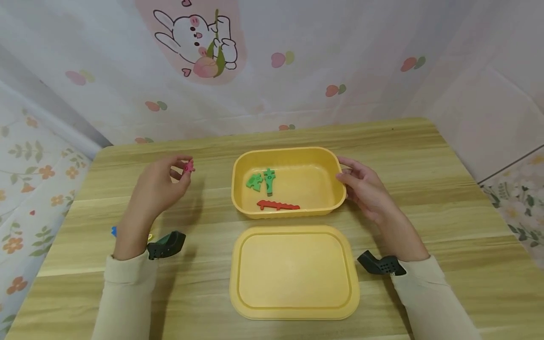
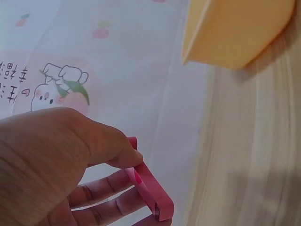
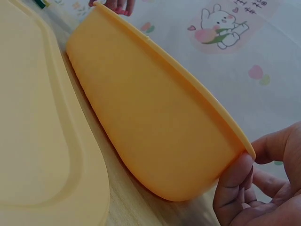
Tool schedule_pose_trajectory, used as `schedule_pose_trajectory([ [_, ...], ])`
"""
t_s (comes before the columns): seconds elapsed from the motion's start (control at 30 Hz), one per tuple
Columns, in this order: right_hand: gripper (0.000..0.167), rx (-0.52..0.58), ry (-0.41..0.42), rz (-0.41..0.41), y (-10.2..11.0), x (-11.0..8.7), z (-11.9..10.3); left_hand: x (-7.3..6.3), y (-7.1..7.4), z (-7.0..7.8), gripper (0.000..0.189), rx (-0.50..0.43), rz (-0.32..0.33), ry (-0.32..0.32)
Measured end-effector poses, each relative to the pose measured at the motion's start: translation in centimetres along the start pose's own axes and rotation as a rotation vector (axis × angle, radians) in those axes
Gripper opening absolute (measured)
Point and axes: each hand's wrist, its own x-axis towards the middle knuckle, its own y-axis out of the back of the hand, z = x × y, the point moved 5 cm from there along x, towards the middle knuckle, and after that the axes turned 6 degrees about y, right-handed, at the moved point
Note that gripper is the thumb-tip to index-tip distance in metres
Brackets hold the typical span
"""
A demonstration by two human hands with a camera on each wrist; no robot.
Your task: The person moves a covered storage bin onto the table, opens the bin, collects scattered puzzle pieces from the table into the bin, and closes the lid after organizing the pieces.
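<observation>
My left hand (image 1: 159, 186) pinches a small pink puzzle piece (image 1: 189, 166) between thumb and fingers, above the table to the left of a yellow plastic box (image 1: 289, 215). In the left wrist view the pink piece (image 2: 153, 188) shows its thick edge. My right hand (image 1: 367, 189) grips the box's right end, thumb at the rim; the right wrist view shows fingers (image 3: 235, 176) on the rim too. Inside the box lie two green puzzle pieces, a triangular one (image 1: 254, 182) and a longer one (image 1: 269, 181), plus a long red piece (image 1: 278, 205) along the near wall.
A flat yellow lid (image 1: 295, 271) lies on the wooden table (image 1: 425, 189) in front of the box. Beside my left wrist, a blue piece (image 1: 114, 231) and a yellow piece (image 1: 150, 236) are partly hidden. A patterned curtain (image 1: 297, 85) hangs behind the table.
</observation>
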Motion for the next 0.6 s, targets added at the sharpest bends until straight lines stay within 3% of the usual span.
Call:
schedule_pose_trajectory([
  [0.3, 0.062, 0.026, 0.001, 0.005, 0.03, 0.05, 0.0, 0.17, 0.09, 0.35, 0.039, -0.073, 0.008, 0.0],
  [0.6, 0.064, 0.016, -0.007, -0.002, 0.04, 0.13, 0.13, 0.32, -0.53, 0.8, 0.042, -0.141, -0.04, -0.01],
])
